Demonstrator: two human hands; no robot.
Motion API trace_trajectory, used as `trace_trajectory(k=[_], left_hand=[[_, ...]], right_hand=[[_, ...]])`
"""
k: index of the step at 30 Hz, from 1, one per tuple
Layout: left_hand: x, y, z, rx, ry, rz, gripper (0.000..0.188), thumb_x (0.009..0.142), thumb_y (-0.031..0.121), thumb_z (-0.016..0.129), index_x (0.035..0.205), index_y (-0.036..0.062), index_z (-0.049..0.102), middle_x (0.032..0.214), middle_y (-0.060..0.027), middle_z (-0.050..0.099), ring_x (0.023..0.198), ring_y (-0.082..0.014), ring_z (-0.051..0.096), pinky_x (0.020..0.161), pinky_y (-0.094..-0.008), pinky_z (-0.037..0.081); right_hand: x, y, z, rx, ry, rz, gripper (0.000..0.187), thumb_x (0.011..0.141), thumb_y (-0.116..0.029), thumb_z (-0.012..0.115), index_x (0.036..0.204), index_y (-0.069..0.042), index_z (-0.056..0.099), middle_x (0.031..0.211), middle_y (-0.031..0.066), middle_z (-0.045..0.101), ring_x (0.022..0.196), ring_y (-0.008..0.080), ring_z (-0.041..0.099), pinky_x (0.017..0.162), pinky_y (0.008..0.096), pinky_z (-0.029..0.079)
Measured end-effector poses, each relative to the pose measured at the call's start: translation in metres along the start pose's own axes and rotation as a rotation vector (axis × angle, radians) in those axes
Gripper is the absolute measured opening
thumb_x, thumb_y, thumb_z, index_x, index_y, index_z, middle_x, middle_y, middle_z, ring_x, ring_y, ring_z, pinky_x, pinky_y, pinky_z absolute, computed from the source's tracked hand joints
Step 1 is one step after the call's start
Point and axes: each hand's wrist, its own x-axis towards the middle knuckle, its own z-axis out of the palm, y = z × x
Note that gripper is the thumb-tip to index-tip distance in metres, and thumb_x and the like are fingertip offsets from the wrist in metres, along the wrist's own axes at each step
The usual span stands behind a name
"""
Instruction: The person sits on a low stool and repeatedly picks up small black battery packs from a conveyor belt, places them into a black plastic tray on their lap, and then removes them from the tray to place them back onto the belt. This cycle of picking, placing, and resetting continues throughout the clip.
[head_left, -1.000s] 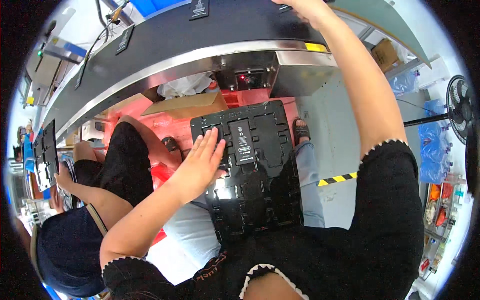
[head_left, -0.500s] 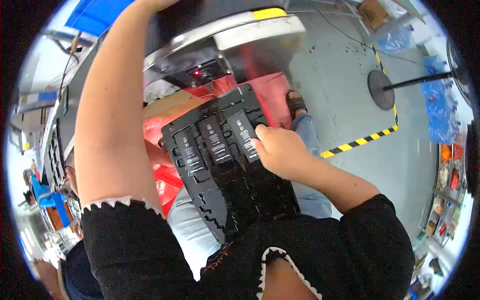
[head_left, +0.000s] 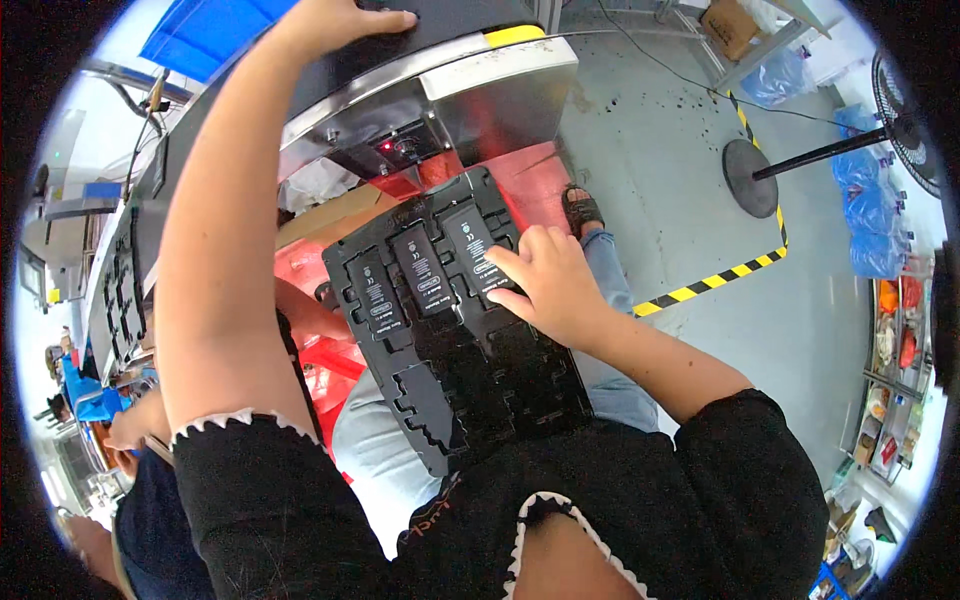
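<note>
A black moulded tray (head_left: 415,385) lies tilted across my lap. Three flat dark batteries with pale print sit in pockets along its far part: a left battery (head_left: 373,290), a middle battery (head_left: 421,270) and a right battery (head_left: 464,235). My right hand (head_left: 550,285) rests at the right battery's edge, with thumb and forefinger apart and their tips on or just over it. The right hand's other fingers are bent. At the top, my left hand (head_left: 335,25) reaches over the dark bench top (head_left: 440,35), thumb stretched out; its other fingers are cut off by the picture's edge.
A metal machine with a white-topped box (head_left: 500,75) stands beyond the tray, over red plastic sheeting (head_left: 525,190). At the right are a stand fan (head_left: 750,178) and striped floor tape (head_left: 715,285). A blue bin (head_left: 205,40) is at the far left, and another person (head_left: 160,520) sits at the lower left.
My right hand's forefinger has straightened and spread from the thumb over the right battery. More of my left hand shows, its thumb now out over the bench top. The view has shifted slightly.
</note>
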Motion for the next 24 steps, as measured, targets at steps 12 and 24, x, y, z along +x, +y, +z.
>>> trace_trajectory(k=[12,24], left_hand=[[-0.304,0.037,0.059,-0.077,-0.153,0.259,0.098,0.053,0.024,0.081,0.137,0.0033,0.036,0.134,-0.0213,0.039,0.124,-0.0376,0.038,0.105,-0.0462,0.030],[-0.402,0.029,0.127,-0.237,-0.295,0.259,0.076,0.077,0.024,0.070,0.137,-0.0009,0.031,0.145,-0.0312,0.016,0.136,-0.0452,0.017,0.110,-0.0531,0.018]], right_hand=[[0.078,-0.003,-0.050,0.027,0.492,-0.231,0.010,0.082,-0.015,0.064,0.086,-0.006,0.065,0.079,0.0096,0.057,0.074,0.0270,0.054,0.068,0.0372,0.043],[0.364,0.038,-0.054,-0.367,0.171,0.456,0.052,0.087,-0.048,0.050,0.114,-0.005,0.063,0.119,0.0235,0.057,0.111,0.0405,0.054,0.097,0.0457,0.041]])
